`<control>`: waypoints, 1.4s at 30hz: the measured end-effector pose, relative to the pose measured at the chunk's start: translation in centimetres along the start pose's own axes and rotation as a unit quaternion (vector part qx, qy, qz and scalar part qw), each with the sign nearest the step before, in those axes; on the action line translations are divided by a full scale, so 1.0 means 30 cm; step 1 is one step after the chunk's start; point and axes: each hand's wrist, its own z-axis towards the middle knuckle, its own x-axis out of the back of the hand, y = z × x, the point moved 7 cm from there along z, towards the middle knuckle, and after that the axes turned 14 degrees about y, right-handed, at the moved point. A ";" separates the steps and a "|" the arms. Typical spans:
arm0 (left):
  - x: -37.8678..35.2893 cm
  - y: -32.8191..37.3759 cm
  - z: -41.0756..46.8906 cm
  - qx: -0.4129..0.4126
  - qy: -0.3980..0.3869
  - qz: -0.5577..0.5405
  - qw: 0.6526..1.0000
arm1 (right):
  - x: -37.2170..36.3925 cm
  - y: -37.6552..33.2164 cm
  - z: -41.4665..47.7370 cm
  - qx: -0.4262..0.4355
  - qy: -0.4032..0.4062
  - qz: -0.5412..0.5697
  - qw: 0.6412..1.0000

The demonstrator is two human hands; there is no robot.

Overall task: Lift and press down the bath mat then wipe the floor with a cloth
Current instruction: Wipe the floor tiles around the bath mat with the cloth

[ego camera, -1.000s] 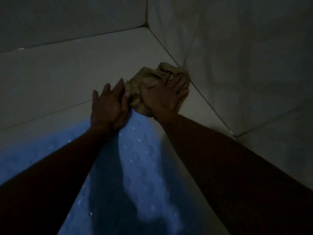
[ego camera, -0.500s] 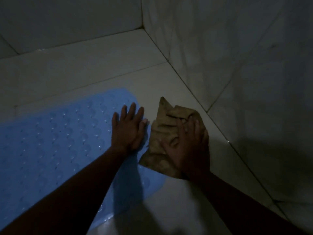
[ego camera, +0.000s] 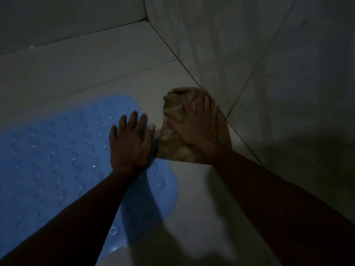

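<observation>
Your left hand is lying flat and released on the bath mat, fingers straight and together, pinning the mat's right-hand end to the floor. Your right hand is spreading its fingers over the bunched tan cloth, pressing down on it rather than clutching it. The cloth is sitting on the bare tile between the mat's edge and the foot of the side wall, and its near corner is meeting the mat just beside your left thumb.

By my reading you are working the wiping step, with the mat already lying down flat. You are doing it best by loading the heel of the right palm so the whole wad is dragging, not just the part under the fingertips. Sweeping along the grout line at the wall's base looks sensible, since water is likely collecting there. The left palm is serving as an anchor, so the cloth is not nudging the mat's edge up as it passes.

The floor is showing pale tiles with thin joints, running into a corner where the side wall is meeting the back wall. The light is very dim, so I cannot tell whether the tiles are wet.
</observation>
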 end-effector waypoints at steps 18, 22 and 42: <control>0.010 0.088 -0.151 -0.011 -0.039 0.002 0.999 | 0.114 0.168 -0.251 -0.025 0.065 -0.032 0.997; 0.016 0.119 -0.228 -0.027 -0.045 0.005 0.999 | 0.134 0.195 -0.305 -0.027 0.052 -0.039 0.998; 0.183 0.201 -0.641 -0.252 -0.150 -0.094 0.951 | 0.435 0.136 -0.970 0.049 0.088 -0.062 0.993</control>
